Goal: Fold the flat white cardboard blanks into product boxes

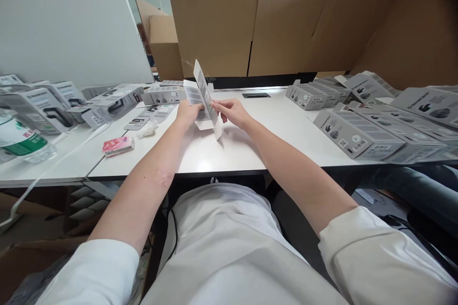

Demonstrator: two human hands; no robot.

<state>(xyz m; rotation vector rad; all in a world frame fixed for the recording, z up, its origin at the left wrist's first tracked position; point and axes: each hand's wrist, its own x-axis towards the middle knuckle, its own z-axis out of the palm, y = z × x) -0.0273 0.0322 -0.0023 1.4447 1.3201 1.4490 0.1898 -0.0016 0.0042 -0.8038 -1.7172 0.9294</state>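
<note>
A partly unfolded grey and white carton [206, 97] stands tilted above the white table, its flaps sticking out at top and bottom. My left hand [188, 114] grips its left side, the fingertips partly hidden by the panel. On the right side, my right hand [231, 110] pinches the panel between thumb and fingers. Just left of my left hand lie flat printed card pieces [150, 115] and a crumpled whitish scrap [147, 129]. A pink and white packet [118, 146] rests nearer the table's front edge.
Several grey printed boxes [358, 133] are lined up on the right, and more boxes [114, 100] stand on the left. A plastic bottle [26, 140] lies at the far left by a white cable [71, 155]. Large cardboard [214, 19] rises behind the table [229, 159].
</note>
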